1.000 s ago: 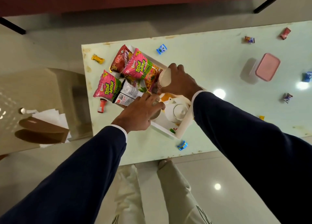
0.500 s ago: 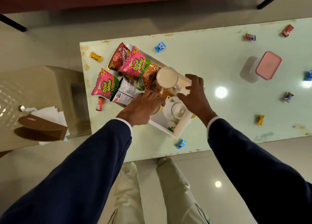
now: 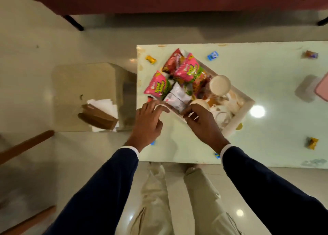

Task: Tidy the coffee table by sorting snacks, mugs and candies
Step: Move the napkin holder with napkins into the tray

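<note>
At frame centre the tray [image 3: 247, 104] of snack packets [image 3: 157, 86] and mugs [image 3: 220, 85] sits on the bench [image 3: 266, 69], the left hand [image 3: 148, 123] touching its near corner with loosely spread fingers [image 3: 160, 108], the right hand [image 3: 204, 125] curled at the white packet [image 3: 177, 96], grip unclear.

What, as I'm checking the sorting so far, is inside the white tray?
Inside the white tray: piled snack packets, a white packet, a cream mug, a white teapot. Anything under the packets is hidden.
</note>
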The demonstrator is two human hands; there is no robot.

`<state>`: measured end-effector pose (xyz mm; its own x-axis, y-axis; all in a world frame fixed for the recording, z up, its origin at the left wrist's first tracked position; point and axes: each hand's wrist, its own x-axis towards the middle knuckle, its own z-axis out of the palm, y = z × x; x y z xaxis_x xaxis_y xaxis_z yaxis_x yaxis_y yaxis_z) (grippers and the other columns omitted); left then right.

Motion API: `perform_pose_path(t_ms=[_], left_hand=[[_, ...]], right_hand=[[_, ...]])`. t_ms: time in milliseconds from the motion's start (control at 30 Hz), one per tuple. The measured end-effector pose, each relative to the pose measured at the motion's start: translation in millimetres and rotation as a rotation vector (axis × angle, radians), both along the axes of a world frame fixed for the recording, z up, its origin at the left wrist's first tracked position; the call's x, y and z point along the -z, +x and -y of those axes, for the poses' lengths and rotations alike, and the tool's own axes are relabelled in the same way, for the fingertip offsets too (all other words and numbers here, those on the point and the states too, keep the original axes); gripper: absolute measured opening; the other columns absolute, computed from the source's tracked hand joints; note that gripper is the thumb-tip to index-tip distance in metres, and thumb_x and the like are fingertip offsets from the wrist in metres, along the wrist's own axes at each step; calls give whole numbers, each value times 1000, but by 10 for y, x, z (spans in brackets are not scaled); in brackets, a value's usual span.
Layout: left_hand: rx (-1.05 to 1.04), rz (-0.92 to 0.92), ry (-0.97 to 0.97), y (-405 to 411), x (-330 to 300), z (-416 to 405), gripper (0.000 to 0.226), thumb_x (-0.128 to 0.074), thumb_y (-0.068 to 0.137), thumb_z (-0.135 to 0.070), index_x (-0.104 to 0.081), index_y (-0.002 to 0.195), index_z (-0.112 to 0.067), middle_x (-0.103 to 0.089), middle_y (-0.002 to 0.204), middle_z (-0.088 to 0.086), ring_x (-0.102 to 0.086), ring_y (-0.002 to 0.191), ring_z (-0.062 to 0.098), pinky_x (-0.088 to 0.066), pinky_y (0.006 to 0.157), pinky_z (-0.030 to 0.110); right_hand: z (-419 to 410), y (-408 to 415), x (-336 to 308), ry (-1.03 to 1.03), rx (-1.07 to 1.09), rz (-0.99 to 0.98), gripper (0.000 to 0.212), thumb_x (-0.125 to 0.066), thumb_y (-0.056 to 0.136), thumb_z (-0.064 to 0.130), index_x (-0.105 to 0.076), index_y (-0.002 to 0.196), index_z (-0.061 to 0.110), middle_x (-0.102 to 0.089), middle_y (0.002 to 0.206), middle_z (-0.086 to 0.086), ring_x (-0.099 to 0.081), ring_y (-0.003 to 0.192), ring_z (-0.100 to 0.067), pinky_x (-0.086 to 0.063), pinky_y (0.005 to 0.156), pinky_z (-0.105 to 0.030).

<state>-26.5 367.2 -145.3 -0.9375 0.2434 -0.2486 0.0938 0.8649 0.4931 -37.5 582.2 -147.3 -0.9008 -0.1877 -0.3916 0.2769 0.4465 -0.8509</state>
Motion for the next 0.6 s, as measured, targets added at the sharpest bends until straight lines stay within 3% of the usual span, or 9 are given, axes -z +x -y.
perform_pose_path(t_ms=[167,267,333,400,467,533,600], left_hand=[[-149,-61,87,419,-159,809,40,-51,73,5,-66,99,-21,-62,108,-3,-59,108,21,-46,87,43],[-445,33,293,654,-180,1234,29,-46,77,0,-67,85,-18,-68,87,-4,-63,82,14,-52,76,40],[-649,132,423,754,-141,1463,31,-40,74,-5,-65,75,-23,-69,75,-7,-61,68,8,-51,68,34],[-787,198,471,847,-54,1671,31,-41,79,-2,-65,76,-21,-71,77,-4,-63,69,13,-53,67,36],[-910,249,502,913,56,1859,26,-47,88,4,-67,95,-12,-73,94,3,-67,83,22,-57,77,42],[-1003,276,540,954,151,2017,26,-54,91,2,-63,109,-14,-71,105,9,-67,92,21,-55,83,37],[-1037,276,590,977,206,2158,30,-57,91,2,-61,113,-17,-70,106,9,-65,90,10,-51,79,22]], right_hand=[[989,-184,-107,-47,-192,-58,23,-60,88,-2,-68,97,18,-66,91,11,-62,78,-4,-47,70,-10],[1567,-229,-53,-17,-331,-43,19,-62,92,7,-65,108,16,-65,97,2,-63,81,-12,-51,77,-24],[1899,-214,16,66,-447,-11,32,-67,90,16,-59,121,17,-62,111,-3,-62,95,-18,-52,85,-34],[2234,-155,90,185,-572,-5,55,-72,86,27,-51,135,17,-55,128,-7,-56,115,-25,-49,96,-40],[2554,-76,156,337,-684,-56,73,-73,82,42,-42,144,19,-48,137,-10,-49,124,-32,-47,101,-46],[2802,-16,222,464,-725,-142,81,-69,80,56,-41,144,18,-48,138,-11,-47,123,-36,-47,100,-50],[3011,16,291,554,-714,-210,82,-68,78,64,-43,141,17,-49,136,-10,-49,120,-35,-47,99,-50]])
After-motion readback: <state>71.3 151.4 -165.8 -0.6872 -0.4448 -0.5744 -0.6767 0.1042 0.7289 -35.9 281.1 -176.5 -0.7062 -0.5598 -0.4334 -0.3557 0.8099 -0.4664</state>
